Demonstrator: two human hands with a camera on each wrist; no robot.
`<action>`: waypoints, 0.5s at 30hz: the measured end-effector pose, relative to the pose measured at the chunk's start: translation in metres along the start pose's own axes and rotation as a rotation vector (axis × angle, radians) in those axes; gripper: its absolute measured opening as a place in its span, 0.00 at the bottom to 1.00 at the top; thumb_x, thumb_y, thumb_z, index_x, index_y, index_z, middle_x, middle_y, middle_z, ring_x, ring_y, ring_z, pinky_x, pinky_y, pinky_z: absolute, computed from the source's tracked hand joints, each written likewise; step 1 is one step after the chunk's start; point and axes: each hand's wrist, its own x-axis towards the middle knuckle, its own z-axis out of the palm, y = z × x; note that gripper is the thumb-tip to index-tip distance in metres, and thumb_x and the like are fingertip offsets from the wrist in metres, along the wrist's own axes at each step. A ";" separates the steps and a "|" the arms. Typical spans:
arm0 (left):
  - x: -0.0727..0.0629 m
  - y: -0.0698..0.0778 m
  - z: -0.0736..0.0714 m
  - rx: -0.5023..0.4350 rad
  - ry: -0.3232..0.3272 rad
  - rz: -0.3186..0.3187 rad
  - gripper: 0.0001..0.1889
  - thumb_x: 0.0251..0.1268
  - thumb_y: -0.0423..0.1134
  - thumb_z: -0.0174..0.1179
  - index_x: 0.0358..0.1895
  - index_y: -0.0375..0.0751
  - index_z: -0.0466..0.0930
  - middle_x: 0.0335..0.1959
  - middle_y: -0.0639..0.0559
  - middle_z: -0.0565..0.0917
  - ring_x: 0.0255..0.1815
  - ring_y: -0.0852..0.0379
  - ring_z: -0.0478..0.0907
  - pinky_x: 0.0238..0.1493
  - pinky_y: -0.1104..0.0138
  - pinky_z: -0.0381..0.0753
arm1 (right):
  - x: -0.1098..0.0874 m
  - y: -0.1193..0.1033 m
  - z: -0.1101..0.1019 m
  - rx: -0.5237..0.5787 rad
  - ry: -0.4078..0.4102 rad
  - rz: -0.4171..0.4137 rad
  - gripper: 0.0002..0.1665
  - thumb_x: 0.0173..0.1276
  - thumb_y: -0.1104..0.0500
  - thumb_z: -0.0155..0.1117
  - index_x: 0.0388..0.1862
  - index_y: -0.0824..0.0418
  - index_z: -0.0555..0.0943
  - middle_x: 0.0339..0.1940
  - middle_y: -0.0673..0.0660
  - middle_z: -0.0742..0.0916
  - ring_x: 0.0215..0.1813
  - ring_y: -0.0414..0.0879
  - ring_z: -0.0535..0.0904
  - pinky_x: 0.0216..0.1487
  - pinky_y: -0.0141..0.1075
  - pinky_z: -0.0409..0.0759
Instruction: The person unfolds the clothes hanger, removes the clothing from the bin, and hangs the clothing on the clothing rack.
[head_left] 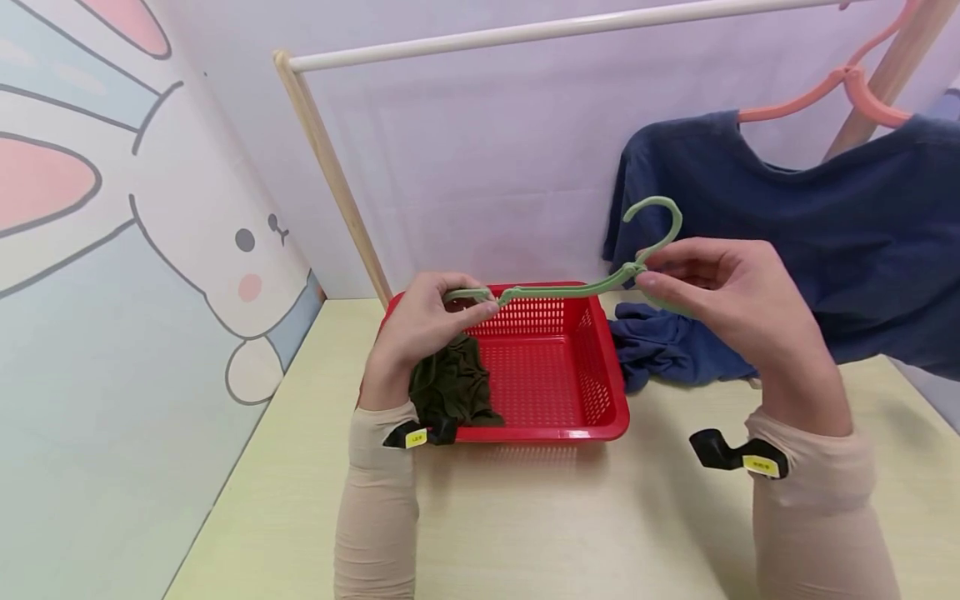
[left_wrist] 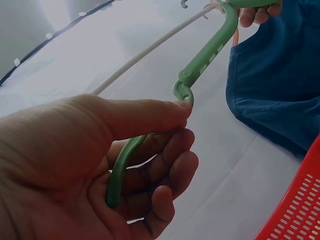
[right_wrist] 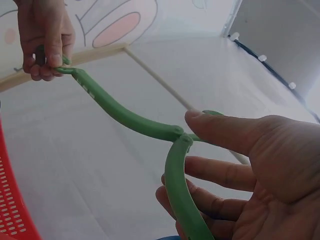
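Observation:
Both hands hold a green folding clothes hanger [head_left: 564, 291] in the air above a red basket [head_left: 558, 433]. My left hand [head_left: 426, 323] pinches the hanger's far left end between thumb and fingers; in the left wrist view a thin curved end piece lies across the palm. My right hand [head_left: 738, 287] grips it by the middle joint, just below the hook, which points up. In the right wrist view, one hanger arm [right_wrist: 125, 115] stretches to the left hand and the other hangs down beside the right fingers. A crumpled dark green cloth [head_left: 453, 383] lies in the basket's left side.
A navy T-shirt [head_left: 712, 192] hangs on a pink hanger [head_left: 798, 98] at the right. Above runs a white rail [head_left: 487, 37] on wooden posts [head_left: 330, 167]. Blue cloth [head_left: 667, 346] lies on the table [head_left: 525, 525] right of the basket. A rabbit-printed wall stands left.

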 end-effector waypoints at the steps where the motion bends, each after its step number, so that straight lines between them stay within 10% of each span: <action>1: 0.000 0.000 0.001 -0.001 -0.002 0.000 0.05 0.76 0.39 0.74 0.44 0.41 0.91 0.41 0.33 0.88 0.33 0.52 0.81 0.36 0.65 0.82 | 0.000 -0.001 0.001 -0.003 -0.002 0.000 0.19 0.74 0.51 0.82 0.60 0.54 0.93 0.45 0.48 0.94 0.43 0.48 0.90 0.44 0.28 0.88; 15: 0.003 -0.001 0.004 0.008 -0.018 0.031 0.04 0.75 0.37 0.74 0.45 0.41 0.92 0.38 0.46 0.88 0.33 0.52 0.80 0.36 0.63 0.83 | -0.001 -0.003 0.006 -0.010 -0.025 0.025 0.20 0.74 0.48 0.81 0.60 0.53 0.94 0.44 0.49 0.95 0.45 0.48 0.92 0.46 0.31 0.89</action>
